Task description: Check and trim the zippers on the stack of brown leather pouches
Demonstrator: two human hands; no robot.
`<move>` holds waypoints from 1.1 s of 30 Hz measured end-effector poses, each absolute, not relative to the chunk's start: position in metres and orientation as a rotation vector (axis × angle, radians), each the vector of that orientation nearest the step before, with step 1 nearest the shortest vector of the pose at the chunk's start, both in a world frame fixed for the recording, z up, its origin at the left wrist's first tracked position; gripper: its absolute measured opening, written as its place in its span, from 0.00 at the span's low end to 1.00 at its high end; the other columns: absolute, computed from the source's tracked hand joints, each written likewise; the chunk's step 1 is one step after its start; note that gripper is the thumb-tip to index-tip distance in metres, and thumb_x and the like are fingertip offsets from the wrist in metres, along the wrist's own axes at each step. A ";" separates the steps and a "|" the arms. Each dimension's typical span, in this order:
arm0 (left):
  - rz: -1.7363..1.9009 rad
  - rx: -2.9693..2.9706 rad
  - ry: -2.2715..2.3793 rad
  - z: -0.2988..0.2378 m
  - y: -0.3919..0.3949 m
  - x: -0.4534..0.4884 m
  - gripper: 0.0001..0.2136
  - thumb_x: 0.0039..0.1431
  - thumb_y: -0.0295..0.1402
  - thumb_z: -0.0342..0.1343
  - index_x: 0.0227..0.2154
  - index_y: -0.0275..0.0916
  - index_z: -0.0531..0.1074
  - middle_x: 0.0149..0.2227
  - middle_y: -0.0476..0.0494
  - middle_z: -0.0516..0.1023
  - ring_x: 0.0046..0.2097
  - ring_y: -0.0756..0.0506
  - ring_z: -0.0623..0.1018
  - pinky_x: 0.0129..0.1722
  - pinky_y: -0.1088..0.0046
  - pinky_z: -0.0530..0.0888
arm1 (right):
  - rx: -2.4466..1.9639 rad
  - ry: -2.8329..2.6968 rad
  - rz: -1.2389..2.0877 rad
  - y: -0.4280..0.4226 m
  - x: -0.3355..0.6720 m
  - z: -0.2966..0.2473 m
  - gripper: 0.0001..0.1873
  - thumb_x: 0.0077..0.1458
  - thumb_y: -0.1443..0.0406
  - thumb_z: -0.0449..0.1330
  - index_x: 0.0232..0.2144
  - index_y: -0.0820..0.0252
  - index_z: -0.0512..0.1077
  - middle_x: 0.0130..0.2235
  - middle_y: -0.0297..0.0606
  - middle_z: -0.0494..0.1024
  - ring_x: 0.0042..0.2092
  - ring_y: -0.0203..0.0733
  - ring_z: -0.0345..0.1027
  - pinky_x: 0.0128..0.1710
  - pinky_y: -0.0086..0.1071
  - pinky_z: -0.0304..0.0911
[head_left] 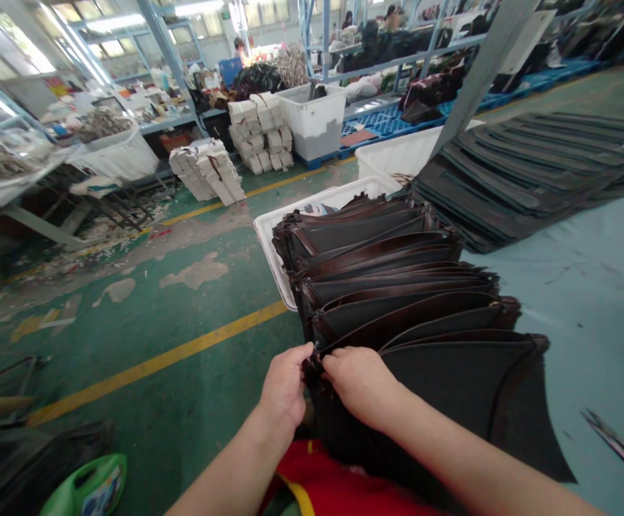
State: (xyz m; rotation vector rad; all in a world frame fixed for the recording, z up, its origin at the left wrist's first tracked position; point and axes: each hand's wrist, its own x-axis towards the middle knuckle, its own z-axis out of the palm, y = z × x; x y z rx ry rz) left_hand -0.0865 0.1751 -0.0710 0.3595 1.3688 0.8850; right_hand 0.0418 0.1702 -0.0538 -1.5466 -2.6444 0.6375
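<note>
My left hand (284,385) and my right hand (363,378) are side by side at the near left corner of a row of dark panels. Thumb and fingers of both pinch the corner of the nearest black panel (457,380), which looks like fabric or leather; the exact spot gripped is partly hidden by my fingers. Behind it stand several similar black panels (398,279) with brown undersides, packed closely and curving upward. At the right, a slim pointed metal tool (621,448), perhaps scissors or tweezers, lies on the pale blue table surface (575,301).
More dark panels (532,172) lie overlapped at the back right. A white tray (272,247) sits beyond the row, near a slanted metal post (476,79). White bundles (209,172) and a white bin (315,118) stand across the green floor. A green jug (89,487) is at lower left.
</note>
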 end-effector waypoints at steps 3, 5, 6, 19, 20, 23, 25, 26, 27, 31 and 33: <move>0.879 0.400 1.353 -0.070 0.174 -0.090 0.06 0.39 0.32 0.56 0.18 0.33 0.69 0.18 0.46 0.72 0.21 0.50 0.69 0.24 0.73 0.62 | -1.544 -2.629 0.626 0.170 0.042 -0.055 0.09 0.53 0.66 0.50 0.31 0.60 0.70 0.31 0.39 0.74 0.33 0.41 0.68 0.31 0.30 0.57; 0.888 0.430 1.339 -0.067 0.172 -0.091 0.04 0.37 0.28 0.56 0.19 0.32 0.70 0.18 0.46 0.72 0.22 0.50 0.69 0.24 0.74 0.62 | -1.534 -2.629 0.616 0.170 0.041 -0.056 0.09 0.54 0.67 0.49 0.30 0.60 0.69 0.31 0.38 0.74 0.33 0.41 0.68 0.31 0.30 0.57; 0.896 0.441 1.334 -0.066 0.172 -0.090 0.03 0.36 0.26 0.55 0.19 0.32 0.70 0.18 0.47 0.72 0.23 0.50 0.70 0.25 0.74 0.63 | -1.533 -2.629 0.611 0.170 0.041 -0.056 0.09 0.54 0.67 0.48 0.30 0.59 0.69 0.31 0.38 0.74 0.33 0.41 0.68 0.31 0.31 0.57; 0.869 0.560 1.346 -0.069 0.174 -0.092 0.13 0.41 0.40 0.60 0.20 0.33 0.69 0.18 0.47 0.70 0.22 0.51 0.67 0.24 0.75 0.62 | -1.569 -2.625 0.668 0.174 0.039 -0.054 0.10 0.54 0.68 0.48 0.30 0.61 0.70 0.31 0.39 0.74 0.33 0.40 0.67 0.32 0.30 0.56; 0.879 0.595 1.383 -0.070 0.174 -0.090 0.13 0.39 0.40 0.61 0.19 0.33 0.69 0.18 0.48 0.69 0.22 0.51 0.66 0.23 0.76 0.61 | -1.553 -2.621 0.683 0.175 0.041 -0.053 0.10 0.54 0.67 0.49 0.29 0.61 0.70 0.30 0.39 0.74 0.33 0.39 0.67 0.32 0.29 0.56; 0.911 0.690 1.411 -0.073 0.172 -0.086 0.13 0.39 0.39 0.61 0.18 0.34 0.67 0.17 0.50 0.67 0.21 0.52 0.64 0.22 0.76 0.58 | -1.492 -2.502 0.740 0.183 0.050 -0.046 0.12 0.55 0.62 0.49 0.28 0.60 0.70 0.29 0.36 0.73 0.33 0.37 0.66 0.33 0.27 0.56; 0.909 0.767 1.427 -0.074 0.170 -0.085 0.12 0.42 0.40 0.58 0.18 0.35 0.67 0.17 0.52 0.65 0.22 0.52 0.62 0.22 0.76 0.58 | -1.557 -2.346 0.654 0.195 0.060 -0.042 0.15 0.57 0.60 0.47 0.29 0.59 0.70 0.31 0.36 0.73 0.35 0.36 0.65 0.35 0.27 0.55; 0.896 0.815 1.439 -0.074 0.169 -0.085 0.12 0.44 0.40 0.57 0.18 0.35 0.67 0.17 0.52 0.65 0.22 0.52 0.62 0.22 0.76 0.57 | -1.619 -2.284 0.571 0.202 0.064 -0.041 0.15 0.57 0.59 0.47 0.30 0.59 0.71 0.32 0.37 0.72 0.37 0.37 0.64 0.37 0.28 0.55; 0.871 0.871 1.457 -0.073 0.168 -0.085 0.12 0.45 0.41 0.55 0.19 0.35 0.67 0.17 0.52 0.64 0.22 0.52 0.61 0.22 0.76 0.57 | -1.690 -2.243 0.484 0.209 0.068 -0.040 0.14 0.57 0.59 0.48 0.32 0.59 0.71 0.35 0.39 0.72 0.39 0.39 0.62 0.39 0.30 0.54; 0.770 1.230 1.626 -0.068 0.173 -0.093 0.14 0.47 0.40 0.54 0.13 0.38 0.63 0.16 0.53 0.59 0.22 0.51 0.60 0.23 0.76 0.55 | -1.856 -2.289 0.360 0.231 0.075 -0.045 0.12 0.51 0.60 0.55 0.38 0.58 0.70 0.41 0.41 0.69 0.46 0.46 0.56 0.41 0.36 0.53; 0.857 1.381 1.742 -0.066 0.181 -0.098 0.13 0.42 0.37 0.58 0.12 0.38 0.62 0.17 0.53 0.60 0.23 0.51 0.60 0.25 0.76 0.55 | -1.885 -2.320 0.366 0.233 0.074 -0.047 0.14 0.50 0.59 0.55 0.39 0.58 0.69 0.40 0.41 0.69 0.45 0.46 0.57 0.41 0.37 0.52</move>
